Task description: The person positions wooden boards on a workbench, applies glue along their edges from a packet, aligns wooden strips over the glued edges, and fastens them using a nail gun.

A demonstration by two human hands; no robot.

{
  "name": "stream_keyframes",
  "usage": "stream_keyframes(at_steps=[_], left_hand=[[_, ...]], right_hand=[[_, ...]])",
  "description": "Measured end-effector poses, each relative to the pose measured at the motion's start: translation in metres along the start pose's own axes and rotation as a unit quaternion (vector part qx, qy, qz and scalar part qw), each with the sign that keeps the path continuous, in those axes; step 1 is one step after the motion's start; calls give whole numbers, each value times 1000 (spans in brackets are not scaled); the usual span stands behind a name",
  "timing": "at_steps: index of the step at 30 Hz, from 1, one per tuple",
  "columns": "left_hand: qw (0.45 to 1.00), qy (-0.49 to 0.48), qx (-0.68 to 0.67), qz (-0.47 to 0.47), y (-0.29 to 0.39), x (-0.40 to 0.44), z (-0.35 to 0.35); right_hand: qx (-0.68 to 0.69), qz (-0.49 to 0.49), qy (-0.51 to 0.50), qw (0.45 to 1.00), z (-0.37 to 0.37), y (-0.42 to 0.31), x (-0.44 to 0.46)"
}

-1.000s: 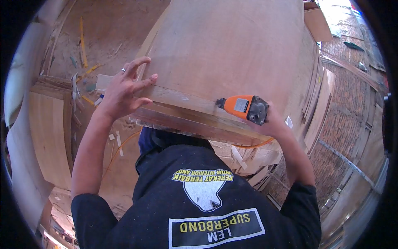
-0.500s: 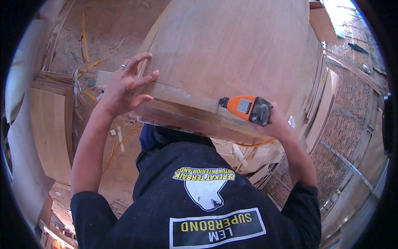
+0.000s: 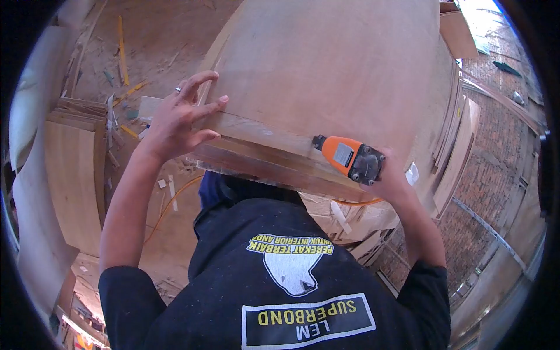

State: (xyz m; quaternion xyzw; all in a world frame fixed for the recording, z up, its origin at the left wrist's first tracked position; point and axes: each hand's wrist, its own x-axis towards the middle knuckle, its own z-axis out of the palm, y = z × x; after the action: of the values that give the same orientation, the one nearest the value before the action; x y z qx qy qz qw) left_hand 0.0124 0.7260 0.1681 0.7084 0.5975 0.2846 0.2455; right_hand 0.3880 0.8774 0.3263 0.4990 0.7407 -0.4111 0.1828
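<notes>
An orange and black air nail gun (image 3: 344,155) is gripped in my right hand (image 3: 389,175), its black nose near the front edge of a large plywood panel (image 3: 326,70). Whether the nose touches the wood I cannot tell. At the panel's left corner rests my left hand (image 3: 185,119), fingers spread, fingertips at the edge and a ring on one finger. Beneath the panel's front edge runs a wooden strip or frame side (image 3: 274,166). The orange air hose (image 3: 356,203) shows below the panel edge.
Stacked plywood sheets (image 3: 73,151) stand at the left. More thin sheets (image 3: 452,134) lie under the panel's right side. Wood scraps and a yellow strip (image 3: 122,52) litter the floor. A brick surface (image 3: 490,140) extends at the right.
The view has shifted slightly, so most things sit a little further right. The nail gun has turned a little in my right hand. My left hand keeps its place at the corner.
</notes>
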Motion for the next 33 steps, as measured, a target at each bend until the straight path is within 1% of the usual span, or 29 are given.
stream_keyframes(at_steps=[2,5,8,11,14,17,20,23,26,29,32,33], left_hand=[[1000,-10,9,-10,0,0,0],[1000,-8,11,-6,0,1,0],[1000,-2,16,2,0,1,0],[996,-66,26,-54,0,0,-4],[998,-40,28,-25,-3,0,0],[1000,6,-10,11,-8,-2,5],[1000,11,-13,20,-5,-2,2],[1000,-9,8,-3,-3,-3,1],[1000,12,4,24,-9,-4,6],[999,-45,1,-28,-4,-4,-1],[1000,-2,11,16,-11,-6,6],[1000,-11,13,8,-8,-6,4]], right_hand=[[6,-2,22,1000,2,-2,-2],[3,13,-8,1000,0,6,0],[-24,-43,46,998,2,2,-2],[-62,-57,60,995,2,2,-1],[-69,-49,68,994,3,1,-3],[-69,-65,69,993,16,48,8],[-58,8,16,998,5,8,3],[38,-59,9,997,17,9,14],[5,-138,3,990,27,-10,30],[-3,-77,-6,997,33,-38,34],[-6,-141,23,990,39,-37,40],[10,-149,26,988,41,-35,41]])
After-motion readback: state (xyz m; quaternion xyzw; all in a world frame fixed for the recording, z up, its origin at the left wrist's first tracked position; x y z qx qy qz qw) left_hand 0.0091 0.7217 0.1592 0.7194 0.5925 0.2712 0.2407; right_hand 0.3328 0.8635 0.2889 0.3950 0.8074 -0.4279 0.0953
